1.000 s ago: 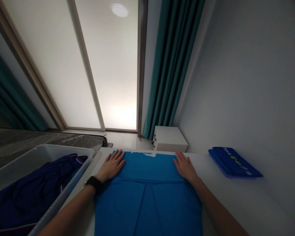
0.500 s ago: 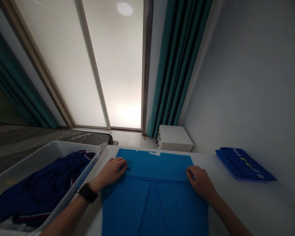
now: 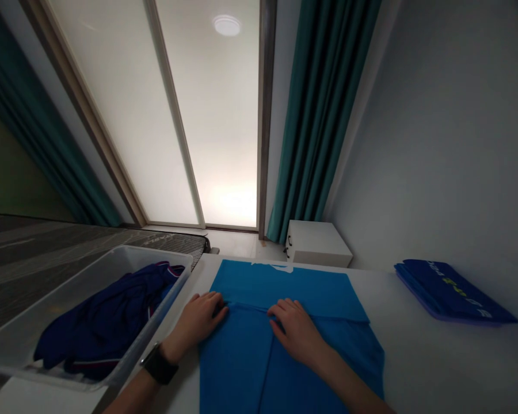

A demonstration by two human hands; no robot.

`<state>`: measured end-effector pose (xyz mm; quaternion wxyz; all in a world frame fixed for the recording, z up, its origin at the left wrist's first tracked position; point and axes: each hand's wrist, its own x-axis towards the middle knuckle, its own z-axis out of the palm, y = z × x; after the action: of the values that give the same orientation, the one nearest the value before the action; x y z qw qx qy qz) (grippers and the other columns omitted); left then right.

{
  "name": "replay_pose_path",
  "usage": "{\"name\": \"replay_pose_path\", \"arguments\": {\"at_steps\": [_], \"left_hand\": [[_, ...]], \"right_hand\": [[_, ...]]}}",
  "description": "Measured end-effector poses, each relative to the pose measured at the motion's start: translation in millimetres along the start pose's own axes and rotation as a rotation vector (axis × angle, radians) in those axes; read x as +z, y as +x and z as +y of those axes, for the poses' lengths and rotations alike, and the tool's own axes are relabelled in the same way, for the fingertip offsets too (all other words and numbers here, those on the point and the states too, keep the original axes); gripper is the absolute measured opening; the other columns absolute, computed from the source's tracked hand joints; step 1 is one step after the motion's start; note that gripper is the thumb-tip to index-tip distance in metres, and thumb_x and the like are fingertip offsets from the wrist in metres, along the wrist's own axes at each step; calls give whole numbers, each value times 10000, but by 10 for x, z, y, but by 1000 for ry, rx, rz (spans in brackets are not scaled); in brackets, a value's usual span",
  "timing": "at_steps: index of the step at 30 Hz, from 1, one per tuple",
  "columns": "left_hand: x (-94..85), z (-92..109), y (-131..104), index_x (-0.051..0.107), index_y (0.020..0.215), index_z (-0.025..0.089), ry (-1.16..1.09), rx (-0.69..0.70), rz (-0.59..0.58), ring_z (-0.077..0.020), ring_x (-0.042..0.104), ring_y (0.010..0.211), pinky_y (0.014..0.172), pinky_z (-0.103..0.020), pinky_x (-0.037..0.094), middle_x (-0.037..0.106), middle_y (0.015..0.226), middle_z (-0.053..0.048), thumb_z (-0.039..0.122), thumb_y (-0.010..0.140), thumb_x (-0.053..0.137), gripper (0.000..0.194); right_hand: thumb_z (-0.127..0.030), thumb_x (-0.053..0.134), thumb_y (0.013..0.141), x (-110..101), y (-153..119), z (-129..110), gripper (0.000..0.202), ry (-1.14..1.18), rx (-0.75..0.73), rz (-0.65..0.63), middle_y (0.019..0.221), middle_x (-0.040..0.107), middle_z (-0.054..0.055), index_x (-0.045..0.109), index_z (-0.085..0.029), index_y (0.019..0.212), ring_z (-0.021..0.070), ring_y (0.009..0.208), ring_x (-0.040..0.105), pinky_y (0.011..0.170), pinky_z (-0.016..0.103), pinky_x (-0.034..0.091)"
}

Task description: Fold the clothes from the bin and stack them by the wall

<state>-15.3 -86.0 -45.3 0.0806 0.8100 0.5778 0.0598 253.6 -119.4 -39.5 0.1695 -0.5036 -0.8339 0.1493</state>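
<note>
A bright blue garment [image 3: 237,362] lies spread on the white table, its far part turned over so that a fold edge runs across it, with a white print at the far end. At the left end of that fold edge rests my left hand [image 3: 201,317], a dark watch on its wrist. Its fingers are slightly bent and touch the cloth, thumb apart from them. My right hand [image 3: 297,330] lies palm down on the middle of the fold edge, fingers stretched out and thumb apart. The cloth beneath both hands is hidden.
To the left, a clear plastic bin [image 3: 21,322] holds dark blue clothing [image 3: 107,319] with red and white trim. A folded dark blue stack [image 3: 453,290] with printed lettering sits at the table's right [image 3: 435,368], near the wall. Beyond the table stands a white cabinet [image 3: 317,238].
My right hand has moved left from the garment's right edge to the middle of the fold. My left hand stays at the left end. The view has shifted slightly left.
</note>
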Motion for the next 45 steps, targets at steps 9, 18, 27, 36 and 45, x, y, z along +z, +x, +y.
{"name": "replay_pose_path", "arguments": {"at_steps": [9,18,27,36,45], "left_hand": [[173,15,-53,624,1031,221,-196,-117,87,-207,622,802,757,-347,344,674,856,-13,319,914,525,182],[235,58,-23,616,957,221,-271,-152,114,-184,600,725,751,-347,342,647,781,13,267,903,515,124],[245,79,-63,585,903,228,-141,112,294,-247,539,992,841,-384,386,623,1062,-51,141,870,535,106],[150,30,-103,569,946,234,-292,264,252,-216,578,978,891,-370,395,670,981,-32,164,921,490,108],[153,17,-110,602,912,226,-441,252,281,-208,593,947,874,-357,420,674,948,-34,244,944,501,107]], "right_hand": [[-165,496,930,386,425,-324,192,-75,-73,5,1000,621,45,641,-233,1036,216,963,565,860,361,423],[-153,470,935,385,403,-350,253,-148,-118,5,982,598,49,631,-254,1102,214,925,551,831,359,427],[-168,484,929,378,383,-360,238,-156,-122,10,989,597,52,610,-249,1114,224,933,548,855,383,419],[-116,465,913,352,368,-277,299,-83,-75,79,1063,584,66,580,-241,1159,234,990,526,867,378,415],[-187,594,873,339,483,-328,111,98,-107,-2,1035,629,28,610,-229,975,217,1031,521,892,378,366]]}}
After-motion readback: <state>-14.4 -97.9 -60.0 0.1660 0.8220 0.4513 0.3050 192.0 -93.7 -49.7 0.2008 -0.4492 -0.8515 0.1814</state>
